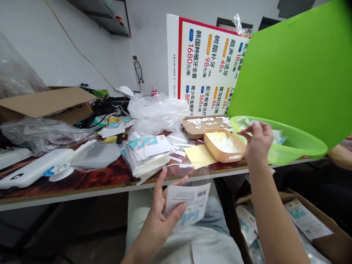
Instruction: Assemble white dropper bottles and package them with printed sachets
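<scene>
My left hand [158,222] holds a clear plastic bag [196,175] with a printed card [196,200] in its lower part, above my lap. The thumb presses on the card's front while the forefinger points up beside the bag. Over the near rim of a green translucent basin [299,148], my right hand [258,141] is raised with fingertips pinched together. Whatever lies between those fingertips is too small to make out. Just left of that hand is a peach-coloured box [228,156] holding small white pieces [222,143].
A cardboard tray [189,130] bears scattered white pieces. Yellow sheets [199,156], a stack of bagged cards [150,157] and a white device [33,170] lie along the table. At right stand a green board [297,73] and a carton [327,227] of packed cards; another person's arm [341,156] shows.
</scene>
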`<action>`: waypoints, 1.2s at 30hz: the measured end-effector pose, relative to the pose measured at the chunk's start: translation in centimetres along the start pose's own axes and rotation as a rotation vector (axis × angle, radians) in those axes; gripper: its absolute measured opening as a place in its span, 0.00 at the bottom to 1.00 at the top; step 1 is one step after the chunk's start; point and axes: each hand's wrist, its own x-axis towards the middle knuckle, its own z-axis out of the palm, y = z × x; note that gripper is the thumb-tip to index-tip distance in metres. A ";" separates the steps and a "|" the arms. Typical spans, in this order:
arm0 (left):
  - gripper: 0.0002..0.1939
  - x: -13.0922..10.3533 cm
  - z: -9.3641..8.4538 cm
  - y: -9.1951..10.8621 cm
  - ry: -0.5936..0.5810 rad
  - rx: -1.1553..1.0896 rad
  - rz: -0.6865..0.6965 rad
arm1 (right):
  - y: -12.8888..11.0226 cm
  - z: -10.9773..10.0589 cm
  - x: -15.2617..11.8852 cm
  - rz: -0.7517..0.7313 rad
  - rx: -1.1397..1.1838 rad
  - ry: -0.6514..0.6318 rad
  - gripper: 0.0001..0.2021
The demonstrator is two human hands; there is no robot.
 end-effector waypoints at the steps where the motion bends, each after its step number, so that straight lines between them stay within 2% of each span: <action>1: 0.46 0.2 0.1 0.1 0.028 -0.054 -0.010 | 0.8 -0.1 1.0 0.026 -0.061 -0.062 0.17; 3: 0.42 0.5 0.4 0.4 0.062 -0.129 -0.056 | 2.3 -0.2 1.9 0.072 -0.197 -0.191 0.16; 5: 0.36 0.7 0.6 0.7 0.075 -0.189 -0.114 | 3.2 -0.3 2.0 0.098 -0.323 -0.263 0.15; 9: 0.32 0.7 1.4 1.1 0.124 -0.289 -0.143 | 3.2 -1.1 1.3 0.081 -0.437 -0.241 0.10; 11: 0.30 0.6 1.9 1.2 0.168 -0.348 -0.167 | 2.5 -1.4 0.2 0.068 -0.418 -0.194 0.16; 14: 0.27 0.3 2.6 1.1 0.223 -0.450 -0.205 | 0.7 -1.5 -4.0 0.135 -0.314 -0.187 0.28; 15: 0.27 0.1 2.7 1.0 0.219 -0.477 -0.203 | -0.1 -1.4 -6.0 0.191 -0.262 -0.243 0.30; 18: 0.26 -0.4 3.0 0.6 0.107 -0.499 -0.180 | -2.6 -1.0 -12.7 0.371 -0.074 -0.583 0.37; 20: 0.25 -0.7 3.0 0.5 0.049 -0.439 -0.152 | -4.0 -0.6 -16.2 0.496 0.063 -0.734 0.34; 22: 0.23 -0.7 2.9 0.6 0.045 -0.347 -0.150 | -5.0 -0.4 -18.2 0.711 0.273 -0.773 0.27; 24: 0.21 -0.4 2.7 0.8 0.070 -0.244 -0.188 | -5.3 -0.4 -19.0 0.807 0.390 -0.716 0.23; 27: 0.17 0.2 2.4 1.3 0.085 -0.173 -0.267 | -5.2 -0.6 -19.0 0.817 0.430 -0.654 0.20; 32: 0.19 0.5 2.1 1.9 0.106 -0.272 -0.291 | -5.3 -1.5 -18.4 0.898 0.564 -0.766 0.20; 36: 0.17 0.4 1.8 2.3 0.077 -0.293 -0.344 | -5.5 -2.0 -17.9 1.045 0.568 -0.757 0.17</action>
